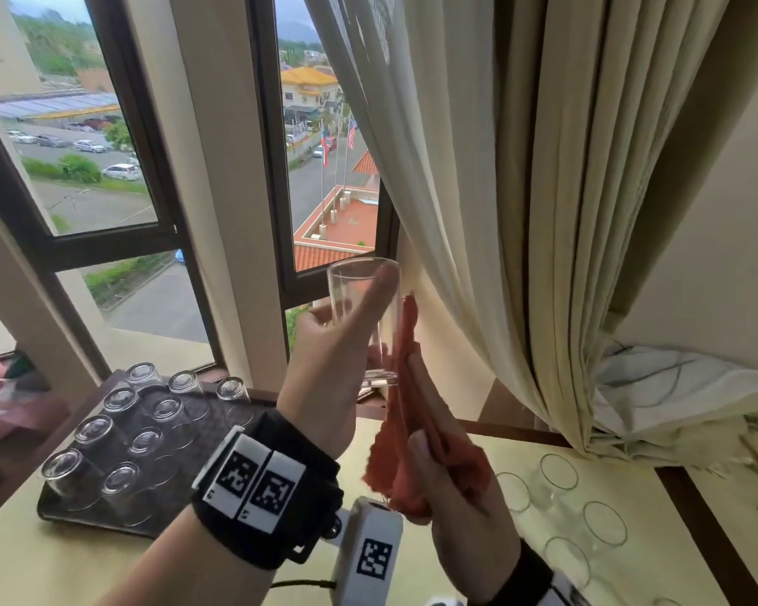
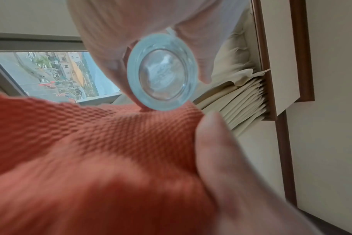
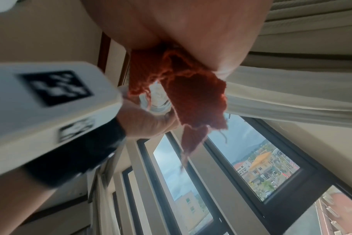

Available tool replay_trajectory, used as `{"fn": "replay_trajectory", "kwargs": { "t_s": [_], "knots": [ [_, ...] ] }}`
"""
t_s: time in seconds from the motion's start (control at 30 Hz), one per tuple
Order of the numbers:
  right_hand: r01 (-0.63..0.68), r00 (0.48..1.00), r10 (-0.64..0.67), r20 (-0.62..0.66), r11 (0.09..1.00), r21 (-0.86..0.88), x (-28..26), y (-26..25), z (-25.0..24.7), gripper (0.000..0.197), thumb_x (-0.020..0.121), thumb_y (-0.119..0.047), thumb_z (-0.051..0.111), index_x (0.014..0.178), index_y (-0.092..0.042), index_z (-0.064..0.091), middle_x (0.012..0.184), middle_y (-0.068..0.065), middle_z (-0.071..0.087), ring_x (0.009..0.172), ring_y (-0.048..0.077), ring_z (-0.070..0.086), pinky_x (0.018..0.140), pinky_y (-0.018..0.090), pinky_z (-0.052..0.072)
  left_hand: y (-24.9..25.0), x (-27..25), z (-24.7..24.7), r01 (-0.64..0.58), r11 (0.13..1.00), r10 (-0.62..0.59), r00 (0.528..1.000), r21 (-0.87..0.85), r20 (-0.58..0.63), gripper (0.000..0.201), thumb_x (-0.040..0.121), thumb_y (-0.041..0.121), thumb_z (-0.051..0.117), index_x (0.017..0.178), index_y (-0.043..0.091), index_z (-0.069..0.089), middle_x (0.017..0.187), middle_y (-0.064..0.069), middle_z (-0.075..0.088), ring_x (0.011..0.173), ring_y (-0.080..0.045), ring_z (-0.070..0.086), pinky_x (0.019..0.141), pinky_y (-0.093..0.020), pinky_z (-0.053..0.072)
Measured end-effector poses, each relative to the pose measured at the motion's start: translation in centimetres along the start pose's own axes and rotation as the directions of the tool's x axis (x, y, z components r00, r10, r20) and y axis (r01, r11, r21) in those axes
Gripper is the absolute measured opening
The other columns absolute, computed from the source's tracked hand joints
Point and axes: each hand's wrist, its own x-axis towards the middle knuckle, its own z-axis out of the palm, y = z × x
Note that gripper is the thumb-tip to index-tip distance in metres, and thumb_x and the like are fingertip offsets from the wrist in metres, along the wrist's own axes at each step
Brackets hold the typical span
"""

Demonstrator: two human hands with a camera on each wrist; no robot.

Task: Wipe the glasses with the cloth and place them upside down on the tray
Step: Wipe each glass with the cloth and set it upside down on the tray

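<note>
glass (image 1: pixel 363 317) upright in left hand (image 1: pixel 324 378), cloth (image 1: pixel 416 413) against its side.

black wrist straps (image 1: pixel 276 496), white tagged modules (image 1: pixel 370 553)

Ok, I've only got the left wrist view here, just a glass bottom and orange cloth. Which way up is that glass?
Observer: The glass is upright, mouth up, gripped by the left hand.
Operator: How many are on the tray?
Observer: Nine upside-down glasses show on the tray; the arm may hide more.
Operator: Any left to wipe?
Observer: Yes, several upright glasses stand on the table, beyond the right hand holding the cloth.
</note>
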Motion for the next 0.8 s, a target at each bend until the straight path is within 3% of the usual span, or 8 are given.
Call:
{"fn": "replay_trajectory", "kwargs": {
  "t_s": [0.1, 0.23, 0.33, 0.43, 0.57, 0.67, 0.73, 0.8],
  "knots": [
    [-0.051, 0.993, 0.055, -0.105, 0.998, 0.042, 1.7, -1.3, -0.1, 0.044, 0.098, -0.042, 0.061, 0.142, -0.045, 0.062, 0.074, 0.009, 0.058, 0.063, 0.016, 0.059, 0.055, 0.024, 0.054, -0.6, -0.2, 0.1, 0.012, 1.0, -0.012, 0.999, 0.018, -0.037, 0.113, 0.05, 0.082, 0.091, 0.134, 0.012, 0.06, 0.117, -0.019, 0.075, 0.099, -0.036, 0.08, 0.095, -0.06, 0.062],
    [0.059, 0.984, -0.044, -0.172, 0.995, 0.081, 4.3, -3.4, -0.3, 0.042, 0.095, -0.034, 0.056, 0.135, -0.032, 0.067, 0.093, -0.01, 0.078, 0.072, 0.002, 0.071, 0.057, 0.019, 0.056, -1.7, -1.4, 1.5, 0.049, 0.998, -0.05, 0.999, -0.046, -0.01, 0.074, 0.09, 0.08, 0.057, 0.117, 0.014, 0.073, 0.12, -0.017, 0.077, 0.119, -0.039, 0.071, 0.108, -0.056, 0.055],
    [0.157, 0.986, -0.154, -0.06, 0.987, 0.032, 3.9, -3.5, 0.3, 0.044, 0.103, -0.029, 0.055, 0.138, -0.055, 0.061, 0.107, -0.017, 0.072, 0.08, -0.006, 0.067, 0.061, 0.018, 0.057, -2.0, -1.3, 1.7, 0.079, 0.995, -0.08, 0.997, -0.056, -0.016, 0.074, 0.099, 0.081, 0.04, 0.11, 0.021, 0.081, 0.115, -0.009, 0.08, 0.116, -0.033, 0.074, 0.107, -0.058, 0.054],
    [0.145, 0.988, -0.142, 0.057, 0.988, -0.061, 1.8, -1.7, 0.5, 0.047, 0.104, -0.037, 0.056, 0.141, -0.064, 0.052, 0.139, -0.018, 0.061, 0.09, -0.006, 0.061, 0.071, 0.03, 0.06, -1.0, -0.7, 1.0, 0.05, 0.997, -0.052, 0.998, -0.064, -0.027, 0.07, 0.107, 0.07, 0.034, 0.106, 0.02, 0.083, 0.105, -0.006, 0.083, 0.106, -0.025, 0.078, 0.096, -0.046, 0.058],
    [0.012, 1.0, -0.011, 0.022, 0.999, -0.043, 1.1, -0.1, 0.7, 0.051, 0.095, -0.052, 0.056, 0.144, -0.064, 0.048, 0.103, -0.015, 0.057, 0.071, 0.008, 0.052, 0.058, 0.027, 0.049, -1.0, 0.2, -0.4, 0.012, 1.0, -0.013, 0.999, -0.013, -0.041, 0.076, 0.106, 0.071, 0.03, 0.112, 0.013, 0.079, 0.103, -0.007, 0.08, 0.098, -0.028, 0.075, 0.079, -0.034, 0.052],
    [-0.043, 0.995, 0.042, -0.091, 0.999, -0.007, 3.3, -0.5, 0.4, 0.054, 0.097, -0.048, 0.06, 0.15, -0.041, 0.055, 0.1, -0.002, 0.075, 0.074, 0.028, 0.066, 0.06, 0.029, 0.054, -1.4, 0.0, -0.1, 0.015, 1.0, -0.015, 0.999, 0.006, -0.03, 0.076, 0.104, 0.07, 0.031, 0.115, 0.011, 0.077, 0.102, -0.007, 0.07, 0.087, -0.019, 0.065, 0.075, -0.032, 0.052],
    [-0.049, 0.988, 0.054, -0.148, 0.998, 0.039, 4.9, -1.9, 0.0, 0.053, 0.1, -0.046, 0.064, 0.145, -0.018, 0.062, 0.096, -0.002, 0.079, 0.075, 0.018, 0.074, 0.057, 0.026, 0.056, -1.7, -0.3, 0.6, 0.002, 1.0, -0.002, 1.0, 0.0, -0.013, 0.076, 0.101, 0.073, 0.034, 0.113, 0.013, 0.079, 0.106, -0.013, 0.07, 0.088, -0.022, 0.067, 0.08, -0.04, 0.058],
    [0.026, 0.991, -0.018, -0.132, 0.998, 0.058, 5.5, -2.9, 0.2, 0.049, 0.099, -0.036, 0.059, 0.146, -0.021, 0.061, 0.087, -0.011, 0.076, 0.071, 0.006, 0.072, 0.055, 0.021, 0.055, -2.0, -0.3, 0.9, -0.012, 1.0, 0.012, 1.0, -0.017, -0.025, 0.078, 0.099, 0.078, 0.035, 0.111, 0.015, 0.08, 0.115, -0.021, 0.073, 0.095, -0.03, 0.07, 0.098, -0.051, 0.06]
  ]
}}
